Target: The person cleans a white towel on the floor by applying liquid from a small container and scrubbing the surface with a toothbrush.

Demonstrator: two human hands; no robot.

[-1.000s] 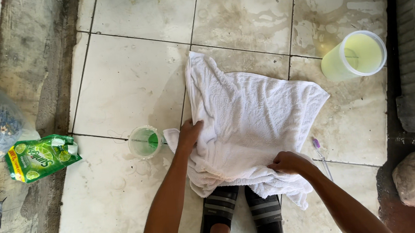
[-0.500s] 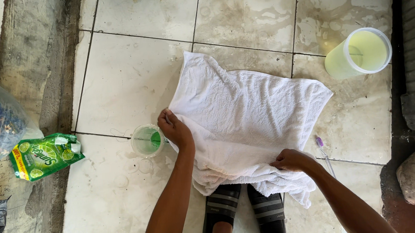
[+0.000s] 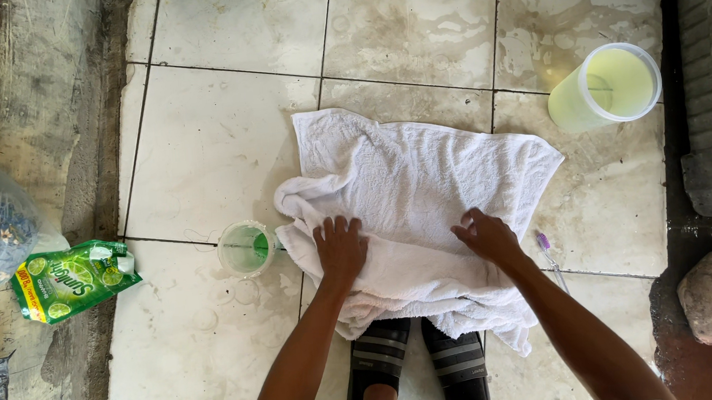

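A white towel lies spread and partly folded on the wet tiled floor. My left hand rests flat on its near left part, fingers apart. My right hand presses on the towel's near right part, fingers slightly curled. Both hands lie on top of the cloth, and neither grips it. My feet in dark striped sandals stand just below the towel's bunched lower edge.
A small clear cup of green liquid stands just left of the towel. A green detergent pouch lies further left on a concrete strip. A tall cup of yellowish liquid stands at upper right. A purple toothbrush lies right of the towel.
My left hand let go of the towel's left edge and now lies flat on the cloth. My right hand moved up from the bunched lower edge onto the towel. The towel's left corner folded inward.
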